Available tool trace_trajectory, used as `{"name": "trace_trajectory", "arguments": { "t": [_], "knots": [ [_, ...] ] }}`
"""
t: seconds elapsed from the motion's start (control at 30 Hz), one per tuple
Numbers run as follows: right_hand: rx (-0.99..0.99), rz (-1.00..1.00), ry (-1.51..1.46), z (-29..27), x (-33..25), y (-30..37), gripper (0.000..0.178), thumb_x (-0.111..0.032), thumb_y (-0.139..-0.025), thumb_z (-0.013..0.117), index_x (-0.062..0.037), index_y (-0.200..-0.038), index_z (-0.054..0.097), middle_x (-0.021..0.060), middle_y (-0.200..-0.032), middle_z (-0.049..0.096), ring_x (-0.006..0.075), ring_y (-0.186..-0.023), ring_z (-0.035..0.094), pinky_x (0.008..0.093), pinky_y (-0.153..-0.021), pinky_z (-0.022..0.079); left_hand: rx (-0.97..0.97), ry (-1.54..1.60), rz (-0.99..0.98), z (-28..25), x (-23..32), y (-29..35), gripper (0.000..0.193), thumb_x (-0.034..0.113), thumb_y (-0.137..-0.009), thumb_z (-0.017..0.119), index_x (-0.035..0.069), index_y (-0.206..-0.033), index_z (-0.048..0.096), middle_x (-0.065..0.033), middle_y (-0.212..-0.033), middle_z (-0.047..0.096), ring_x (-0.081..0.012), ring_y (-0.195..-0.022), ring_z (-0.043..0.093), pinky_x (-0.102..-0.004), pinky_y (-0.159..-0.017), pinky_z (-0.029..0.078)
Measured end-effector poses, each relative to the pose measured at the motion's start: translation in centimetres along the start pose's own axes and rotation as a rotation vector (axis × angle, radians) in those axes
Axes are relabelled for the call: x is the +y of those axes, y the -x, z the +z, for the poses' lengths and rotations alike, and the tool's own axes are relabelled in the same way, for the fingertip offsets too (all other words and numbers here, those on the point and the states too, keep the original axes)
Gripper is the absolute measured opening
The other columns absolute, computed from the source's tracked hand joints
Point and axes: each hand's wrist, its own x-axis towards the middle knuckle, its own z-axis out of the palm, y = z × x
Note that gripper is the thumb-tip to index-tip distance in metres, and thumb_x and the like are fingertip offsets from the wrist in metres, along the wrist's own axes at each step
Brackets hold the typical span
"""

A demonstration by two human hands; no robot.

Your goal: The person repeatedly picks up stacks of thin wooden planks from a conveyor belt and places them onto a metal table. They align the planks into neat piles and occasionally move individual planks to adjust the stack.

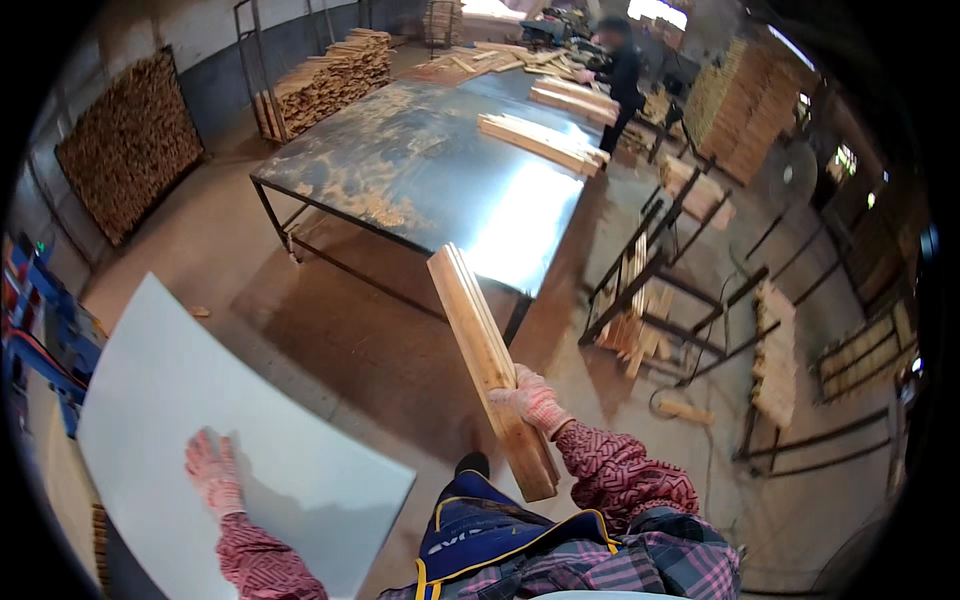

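Pale wood fills the right hand (535,400); its gloved fingers are closed around a few stacked boards (470,330), held aslant just above the apron (490,520), their far end pointing toward the metal table (440,120); the left hand (215,478), gloved too, has its fingers extended and slightly parted, gripping nothing, over the white top (160,375); whether the palm presses on it I cannot tell; sawdust (385,208) streaks the metal table, and planks (540,143) lie along its right side; a co-worker (622,75) stands near them; a dark rack (690,289) stands farther right.
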Motion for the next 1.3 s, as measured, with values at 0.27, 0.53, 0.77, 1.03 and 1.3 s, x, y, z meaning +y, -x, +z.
{"name": "trace_trajectory", "arguments": {
  "t": [0.27,0.53,0.77,1.03,1.3],
  "knots": [
    [-0.084,0.030,0.493,-6.7,-10.1,-26.5,0.058,-0.046,-0.081,0.067,-0.0082,-0.124,0.058,0.0170,-0.105,0.068,0.0277,-0.094,0.068,0.0391,-0.082,0.055,0.175,0.063,-0.076,2.5,4.9,-13.6,0.068,0.056,-0.100,0.038,0.007,-0.147,0.041,-0.0185,-0.151,0.040,-0.0321,-0.141,0.033,-0.0420,-0.118,0.023],
    [-0.012,0.181,0.772,-6.0,-15.9,-46.5,0.031,-0.025,-0.085,0.065,-0.0049,-0.108,0.060,0.0125,-0.096,0.068,0.0262,-0.087,0.068,0.0403,-0.075,0.057,0.063,0.142,-0.280,-0.5,8.6,-14.5,0.064,0.049,-0.101,0.043,0.003,-0.145,0.042,-0.0185,-0.150,0.039,-0.0287,-0.143,0.031,-0.0398,-0.116,0.029],
    [-0.109,0.413,0.897,-5.2,-14.8,-53.6,0.057,-0.031,-0.087,0.059,-0.0055,-0.135,0.041,0.0154,-0.132,0.047,0.0303,-0.123,0.045,0.0421,-0.101,0.040,0.375,1.510,-0.199,2.8,18.8,-26.1,0.050,0.033,-0.097,0.053,0.002,-0.136,0.052,-0.0148,-0.140,0.051,-0.0266,-0.133,0.044,-0.0399,-0.109,0.040],
    [-0.129,-0.194,0.723,12.3,-34.1,-64.6,0.090,-0.050,-0.081,0.068,-0.0101,-0.152,0.031,0.0146,-0.153,0.036,0.0323,-0.143,0.030,0.0406,-0.118,0.026,-0.230,0.518,0.344,-1.5,35.0,-47.8,0.055,0.040,-0.085,0.066,0.016,-0.134,0.058,-0.0112,-0.134,0.059,-0.0300,-0.126,0.053,-0.0449,-0.102,0.045],
    [-0.327,-0.669,0.422,39.2,-67.0,-68.5,0.061,-0.038,-0.081,0.070,-0.0135,-0.134,0.053,0.0134,-0.138,0.052,0.0323,-0.128,0.048,0.0395,-0.105,0.042,-0.627,0.448,0.479,0.7,24.4,-67.1,0.054,0.050,-0.088,0.056,0.018,-0.131,0.057,-0.0087,-0.129,0.061,-0.0302,-0.123,0.054,-0.0456,-0.100,0.043]
  ]
}}
